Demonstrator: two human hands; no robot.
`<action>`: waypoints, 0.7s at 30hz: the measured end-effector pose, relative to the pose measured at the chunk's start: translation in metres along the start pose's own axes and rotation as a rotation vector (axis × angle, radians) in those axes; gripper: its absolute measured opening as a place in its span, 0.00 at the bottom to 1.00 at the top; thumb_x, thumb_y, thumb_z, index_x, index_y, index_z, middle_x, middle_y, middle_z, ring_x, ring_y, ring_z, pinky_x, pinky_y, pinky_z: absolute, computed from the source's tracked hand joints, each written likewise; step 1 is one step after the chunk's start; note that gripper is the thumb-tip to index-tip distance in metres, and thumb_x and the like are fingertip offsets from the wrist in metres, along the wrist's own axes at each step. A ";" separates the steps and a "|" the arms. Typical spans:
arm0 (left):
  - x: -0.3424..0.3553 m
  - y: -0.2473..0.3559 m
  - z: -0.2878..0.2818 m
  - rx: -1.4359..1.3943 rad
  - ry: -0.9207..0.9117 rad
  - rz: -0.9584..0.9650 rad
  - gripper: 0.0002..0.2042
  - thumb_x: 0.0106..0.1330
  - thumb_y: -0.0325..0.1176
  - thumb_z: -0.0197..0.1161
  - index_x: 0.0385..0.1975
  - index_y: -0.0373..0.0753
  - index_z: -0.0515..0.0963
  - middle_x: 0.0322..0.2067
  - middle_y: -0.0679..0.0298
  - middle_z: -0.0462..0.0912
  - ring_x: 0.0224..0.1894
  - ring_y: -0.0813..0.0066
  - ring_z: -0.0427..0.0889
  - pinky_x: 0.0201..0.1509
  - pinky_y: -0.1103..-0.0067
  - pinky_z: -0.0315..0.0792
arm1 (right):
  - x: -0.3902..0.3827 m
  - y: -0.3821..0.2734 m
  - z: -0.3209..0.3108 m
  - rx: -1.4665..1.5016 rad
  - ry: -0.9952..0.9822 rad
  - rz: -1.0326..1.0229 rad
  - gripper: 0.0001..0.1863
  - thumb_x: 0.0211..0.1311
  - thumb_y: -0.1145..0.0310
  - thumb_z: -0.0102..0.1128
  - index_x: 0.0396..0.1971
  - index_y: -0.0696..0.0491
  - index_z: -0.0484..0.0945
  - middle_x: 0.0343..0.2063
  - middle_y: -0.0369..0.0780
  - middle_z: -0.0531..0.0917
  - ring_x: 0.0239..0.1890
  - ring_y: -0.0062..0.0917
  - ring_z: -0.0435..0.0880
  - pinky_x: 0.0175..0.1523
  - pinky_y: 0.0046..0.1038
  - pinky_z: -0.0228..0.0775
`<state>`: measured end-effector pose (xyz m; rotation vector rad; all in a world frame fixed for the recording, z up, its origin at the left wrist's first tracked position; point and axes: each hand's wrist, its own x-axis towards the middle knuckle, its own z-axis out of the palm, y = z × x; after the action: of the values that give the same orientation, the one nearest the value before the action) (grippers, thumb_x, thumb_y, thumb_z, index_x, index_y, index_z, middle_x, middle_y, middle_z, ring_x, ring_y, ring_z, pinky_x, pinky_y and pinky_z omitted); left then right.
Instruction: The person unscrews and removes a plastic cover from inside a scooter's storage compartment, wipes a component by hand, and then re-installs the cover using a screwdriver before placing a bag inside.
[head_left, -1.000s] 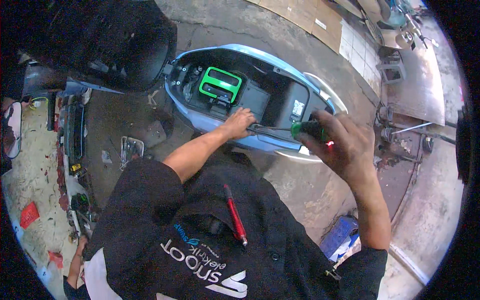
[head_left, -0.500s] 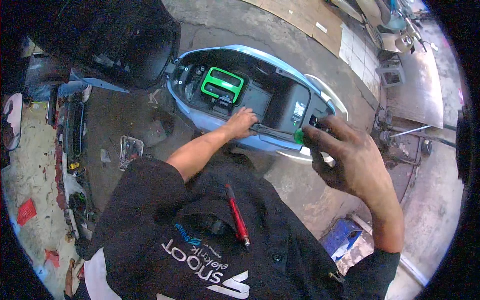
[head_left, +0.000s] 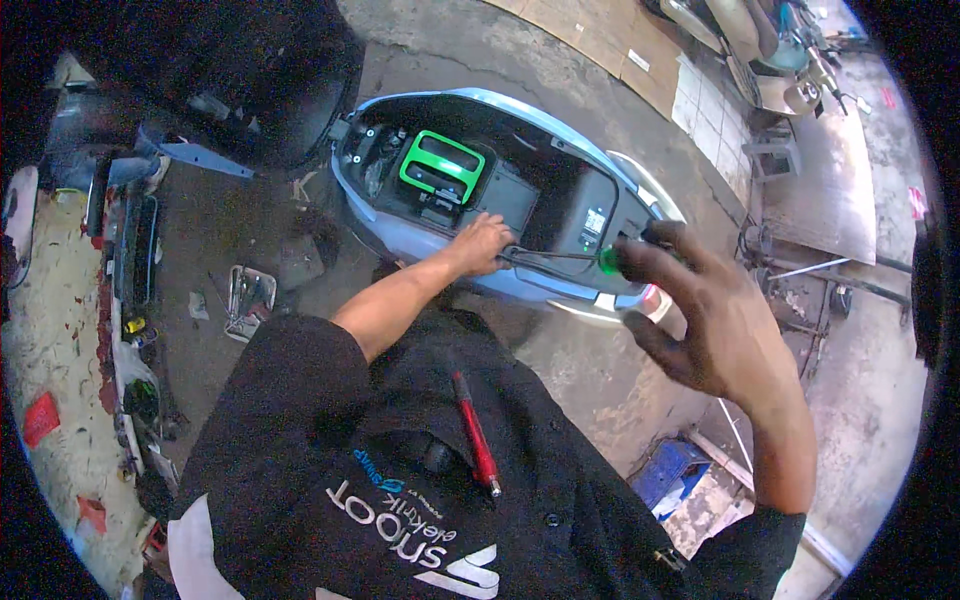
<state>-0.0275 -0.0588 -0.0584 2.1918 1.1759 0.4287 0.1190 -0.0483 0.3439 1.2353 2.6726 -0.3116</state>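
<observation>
Green-handled screwdriver (head_left: 608, 261), shaft leftward, axis crosswise

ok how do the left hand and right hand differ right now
The left hand is at the near rim of the open blue scooter; the right hand is farther right, by a tool's green handle. The left hand's fingers sit close together, while the right hand's thumb and fingers are spread apart. The right hand looks larger in the picture than the left hand. Both are bare.
</observation>
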 end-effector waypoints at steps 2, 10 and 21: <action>0.003 0.003 0.003 0.056 0.097 0.068 0.20 0.45 0.44 0.67 0.36 0.39 0.76 0.37 0.59 0.75 0.49 0.58 0.69 0.56 0.62 0.61 | -0.004 0.004 0.000 0.033 -0.058 -0.063 0.15 0.56 0.59 0.57 0.36 0.55 0.74 0.27 0.49 0.79 0.31 0.44 0.78 0.36 0.39 0.71; 0.000 -0.002 0.004 0.086 0.090 0.070 0.20 0.42 0.44 0.67 0.33 0.38 0.76 0.36 0.58 0.75 0.47 0.59 0.69 0.54 0.64 0.62 | -0.005 0.008 0.001 -0.002 -0.036 -0.082 0.16 0.50 0.66 0.60 0.40 0.53 0.74 0.34 0.46 0.77 0.30 0.41 0.79 0.35 0.38 0.73; 0.002 0.012 -0.011 -0.009 -0.044 -0.031 0.19 0.47 0.41 0.65 0.36 0.37 0.77 0.42 0.56 0.75 0.54 0.57 0.67 0.64 0.59 0.54 | -0.001 0.004 0.005 0.020 -0.052 0.176 0.14 0.55 0.63 0.58 0.39 0.54 0.74 0.26 0.44 0.77 0.26 0.39 0.80 0.32 0.38 0.72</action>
<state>-0.0250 -0.0578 -0.0423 2.1618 1.1804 0.3703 0.1226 -0.0476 0.3393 1.4358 2.5013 -0.3405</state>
